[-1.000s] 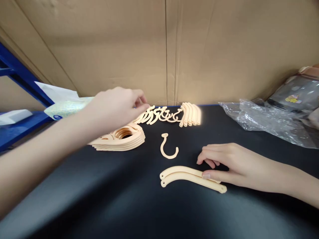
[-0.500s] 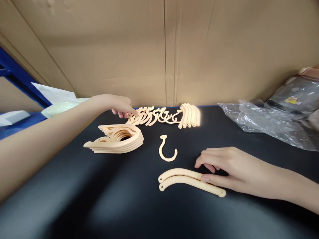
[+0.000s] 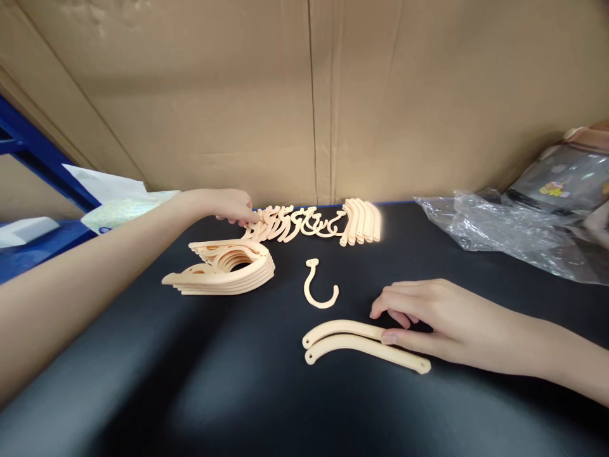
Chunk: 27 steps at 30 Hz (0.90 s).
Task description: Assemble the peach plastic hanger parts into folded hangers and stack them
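At the back of the table, my left hand [image 3: 233, 206] has its fingers drawn together at the left end of a row of small cream hanger parts [image 3: 285, 225]. Its fingertips touch the parts, but what lies between them is hidden. My right hand [image 3: 423, 314] rests at the right, fingers loosely curved and apart, the thumb on the upper of two curved hanger arms. That upper arm [image 3: 340, 326] lies against the lower hanger arm [image 3: 366, 346], both flat on the table. Just beyond them lies a loose hanger hook [image 3: 316, 295].
A stack of folded cream hangers [image 3: 242, 276] sits left of centre on the black table [image 3: 266, 381]. More curved arms [image 3: 361, 221] are grouped at the back. Clear plastic wrap [image 3: 499, 222] and a transparent bag [image 3: 556, 178] lie at right. Cardboard [image 3: 214, 95] rises behind.
My left hand's fingers have closed in at the left end of the row, where the index finger was stretched out before. My right hand and the loose parts have hardly moved.
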Motion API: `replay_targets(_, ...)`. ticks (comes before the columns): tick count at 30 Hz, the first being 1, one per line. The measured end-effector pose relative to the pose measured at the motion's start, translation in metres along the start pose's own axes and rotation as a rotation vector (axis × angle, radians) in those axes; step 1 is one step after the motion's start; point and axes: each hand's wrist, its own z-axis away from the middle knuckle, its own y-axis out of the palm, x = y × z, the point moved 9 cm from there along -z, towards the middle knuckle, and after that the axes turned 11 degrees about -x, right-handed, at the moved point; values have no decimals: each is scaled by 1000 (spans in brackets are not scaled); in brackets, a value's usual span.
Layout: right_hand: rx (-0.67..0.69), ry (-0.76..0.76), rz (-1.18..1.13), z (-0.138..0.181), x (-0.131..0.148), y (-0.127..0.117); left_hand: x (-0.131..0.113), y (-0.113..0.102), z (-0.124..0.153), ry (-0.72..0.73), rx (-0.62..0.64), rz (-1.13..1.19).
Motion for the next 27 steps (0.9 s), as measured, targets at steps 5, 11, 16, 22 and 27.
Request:
replay_targets(5, -9, -1, 7, 0, 0, 0, -6, -25, 2, 86, -48, -12)
replay_targets(11, -6, 12, 10, 0, -1, 0, -30, -38, -5, 132, -61, -51)
replay_targets(16, -1, 7, 19, 1, 1, 0, -41, -26, -15, 136, -49, -72)
replay_targets(22, -9, -2, 9, 1, 2, -1, -37, -21, -15, 121, -64, -105)
replay_targets(27, -6, -2, 13, 1, 1, 0, -28, -21, -16, 86, -39, -101)
